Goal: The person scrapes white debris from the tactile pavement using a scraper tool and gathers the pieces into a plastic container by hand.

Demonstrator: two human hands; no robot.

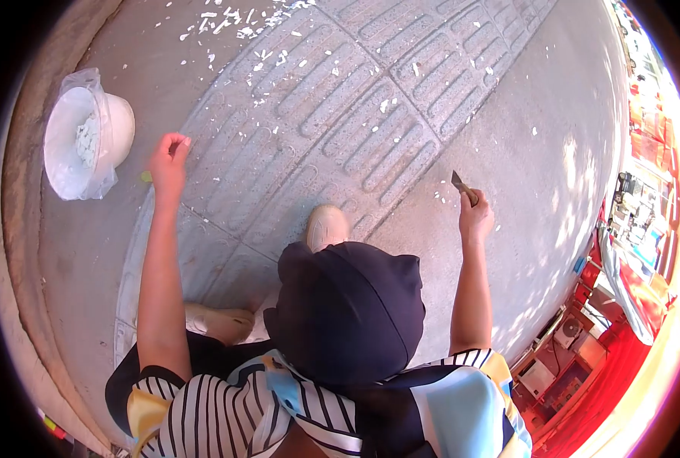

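At the left, my left hand point(170, 162) is raised with its fingers curled and the thumb near the fingertips; whatever may be between them is too small to make out. Just beyond it stands a white bucket point(120, 130), lined with a clear plastic bag point(104, 179) and holding white scraps point(88, 140). On the right side, my right hand point(476, 217) is wrapped round the handle of a small knife point(462, 186), its dark blade pointing up and to the left.
White flakes point(221, 23) lie scattered over the ribbed paving point(340, 107). A shoe point(327, 226) and a dark cap point(347, 313) are below centre. A raised kerb point(11, 282) runs along the left. Red stalls point(622, 366) with goods line the right edge.
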